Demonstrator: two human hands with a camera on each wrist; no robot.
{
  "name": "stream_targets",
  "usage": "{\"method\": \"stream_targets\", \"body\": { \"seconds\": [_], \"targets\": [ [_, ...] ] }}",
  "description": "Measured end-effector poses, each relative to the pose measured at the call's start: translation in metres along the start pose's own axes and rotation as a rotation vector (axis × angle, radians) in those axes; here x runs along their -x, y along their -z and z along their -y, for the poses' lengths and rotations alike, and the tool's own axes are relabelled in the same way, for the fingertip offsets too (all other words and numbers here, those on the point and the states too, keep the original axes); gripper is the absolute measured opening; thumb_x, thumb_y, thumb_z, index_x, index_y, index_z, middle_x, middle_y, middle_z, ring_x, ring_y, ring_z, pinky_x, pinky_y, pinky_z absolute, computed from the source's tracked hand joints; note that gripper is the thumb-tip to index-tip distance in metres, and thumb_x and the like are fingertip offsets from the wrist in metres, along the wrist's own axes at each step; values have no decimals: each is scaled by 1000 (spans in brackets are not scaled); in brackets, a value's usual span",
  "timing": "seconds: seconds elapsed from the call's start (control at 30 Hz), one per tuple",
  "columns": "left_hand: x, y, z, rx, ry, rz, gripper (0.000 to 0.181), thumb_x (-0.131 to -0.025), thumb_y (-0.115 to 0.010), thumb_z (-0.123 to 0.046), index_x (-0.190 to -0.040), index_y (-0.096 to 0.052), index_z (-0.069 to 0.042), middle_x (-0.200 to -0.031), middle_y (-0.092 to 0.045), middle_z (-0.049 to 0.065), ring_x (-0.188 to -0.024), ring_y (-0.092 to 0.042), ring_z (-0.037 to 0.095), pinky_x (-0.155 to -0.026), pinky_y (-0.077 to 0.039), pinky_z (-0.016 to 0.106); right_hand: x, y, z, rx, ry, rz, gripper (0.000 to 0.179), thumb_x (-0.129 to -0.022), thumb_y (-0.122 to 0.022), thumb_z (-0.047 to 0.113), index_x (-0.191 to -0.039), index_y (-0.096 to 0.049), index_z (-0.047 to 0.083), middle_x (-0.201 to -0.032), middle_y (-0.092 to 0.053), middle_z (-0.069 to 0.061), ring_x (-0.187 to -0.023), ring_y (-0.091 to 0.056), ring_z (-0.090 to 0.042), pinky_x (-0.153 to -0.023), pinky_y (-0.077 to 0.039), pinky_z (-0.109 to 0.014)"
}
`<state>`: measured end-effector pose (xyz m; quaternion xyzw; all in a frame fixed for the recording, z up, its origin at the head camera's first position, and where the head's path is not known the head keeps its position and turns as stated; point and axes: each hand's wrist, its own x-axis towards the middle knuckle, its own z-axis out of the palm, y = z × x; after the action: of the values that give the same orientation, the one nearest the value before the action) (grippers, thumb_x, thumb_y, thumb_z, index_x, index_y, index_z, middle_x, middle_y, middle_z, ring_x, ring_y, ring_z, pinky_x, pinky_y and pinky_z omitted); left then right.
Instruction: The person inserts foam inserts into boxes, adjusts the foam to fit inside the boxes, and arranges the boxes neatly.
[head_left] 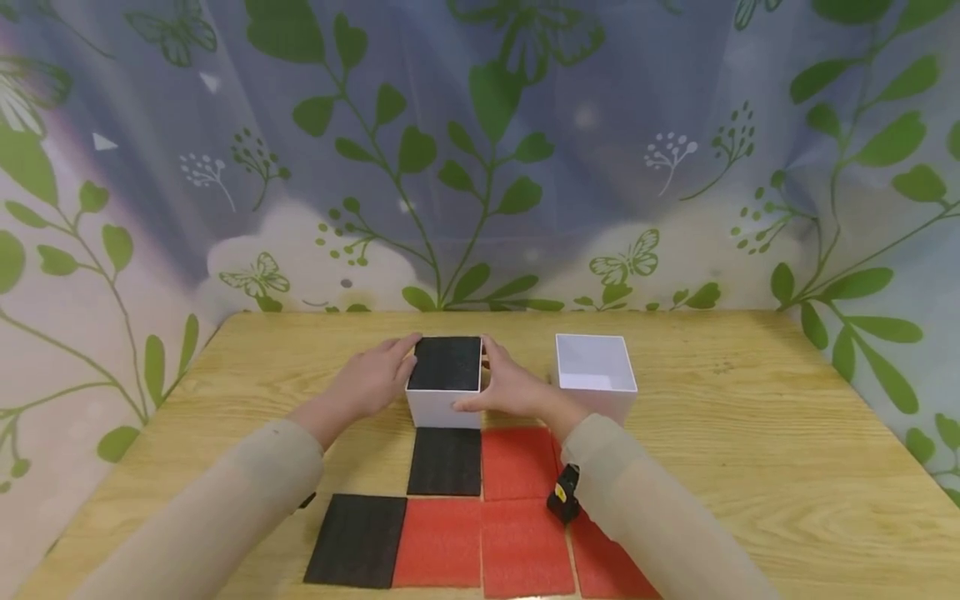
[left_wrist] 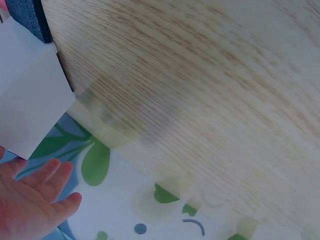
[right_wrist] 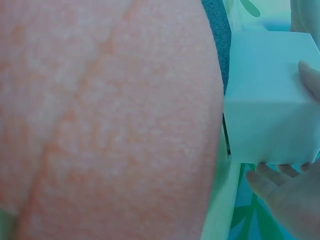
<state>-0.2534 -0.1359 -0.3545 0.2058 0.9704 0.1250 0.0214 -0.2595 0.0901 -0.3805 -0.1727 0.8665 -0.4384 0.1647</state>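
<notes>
A white square box [head_left: 444, 408] stands behind the pads on the table, a black square [head_left: 447, 363] filling its top. My right hand [head_left: 513, 385] grips this box at its right side, thumb on the front face and fingers toward the far corner. On the other side, my left hand [head_left: 372, 377] rests its fingertips at the box's upper left edge. The left wrist view shows loosely extended left fingers [left_wrist: 52, 182] beside a box corner. In the right wrist view, fingers [right_wrist: 270, 180] lie along the box's far side [right_wrist: 275, 130].
A second white box [head_left: 596, 400], open at the top, stands to the right. Black pads [head_left: 444, 461] and red pads [head_left: 437, 542] lie in rows on the wooden table [head_left: 750, 467]. A leaf-patterned curtain [head_left: 480, 167] hangs behind the table's far edge.
</notes>
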Motion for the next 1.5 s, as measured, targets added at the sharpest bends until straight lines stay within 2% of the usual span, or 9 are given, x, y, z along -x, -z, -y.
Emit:
{"method": "stream_targets", "body": {
  "seconds": [0.2,0.37,0.53,0.67,0.83,0.9,1.1,1.5],
  "targets": [
    [-1,0,-2,-53,4,-8,48,-101,-32,-27,-144,-33,-6,-137,-44,20,-119,-48,37,-95,-38,53,1,0,2,-26,10,35,120,-74,-79,31,-148,13,10,-154,-3,-15,-139,-18,-28,-107,-26,-47],
    [-3,1,-5,-57,-9,-15,46,-101,-31,-24,-143,-34,-5,-135,-46,19,-115,-51,36,-91,-42,50,1,2,3,-26,3,43,119,-75,-79,31,-148,12,9,-155,0,-14,-139,-19,-28,-106,-30,-44],
    [-4,3,-10,-92,-34,-51,47,-101,-35,-25,-142,-36,-2,-140,-41,21,-124,-42,37,-98,-36,53,-2,6,4,41,23,53,112,-77,-77,29,-148,5,3,-153,-5,-18,-137,-24,-29,-105,-32,-42],
    [-11,2,-20,-120,-97,-70,51,-101,-36,-30,-143,-34,-2,-145,-34,20,-132,-32,34,-103,-28,55,-5,11,3,59,66,64,103,-77,-77,27,-146,-5,2,-149,-15,-18,-135,-26,-30,-104,-33,-41],
    [-21,-4,-34,-94,-180,-73,53,-102,-34,-34,-144,-33,-2,-146,-33,16,-136,-27,28,-107,-20,56,-8,12,1,50,136,68,86,-77,-78,22,-138,-21,3,-139,-27,-16,-130,-32,-29,-101,-37,-39],
    [-24,-7,-36,-70,-197,-67,52,-102,-33,-33,-143,-33,-1,-146,-33,16,-136,-26,28,-108,-18,56,-9,11,1,58,134,76,88,-77,-77,23,-140,-19,3,-139,-26,-16,-130,-32,-29,-101,-37,-38],
    [-25,-16,-34,-7,-226,-119,49,-102,-33,-30,-142,-36,-2,-144,-37,16,-135,-29,29,-107,-18,57,-10,8,4,67,117,83,93,-78,-77,24,-143,-14,3,-142,-22,-17,-131,-30,-29,-102,-36,-38],
    [-26,-18,-33,-11,-212,-123,47,-103,-31,-32,-142,-40,-9,-143,-38,11,-133,-31,26,-106,-13,61,-8,9,7,99,83,96,93,-78,-76,25,-142,-13,3,-143,-20,-17,-132,-28,-31,-103,-35,-39]
  ]
}}
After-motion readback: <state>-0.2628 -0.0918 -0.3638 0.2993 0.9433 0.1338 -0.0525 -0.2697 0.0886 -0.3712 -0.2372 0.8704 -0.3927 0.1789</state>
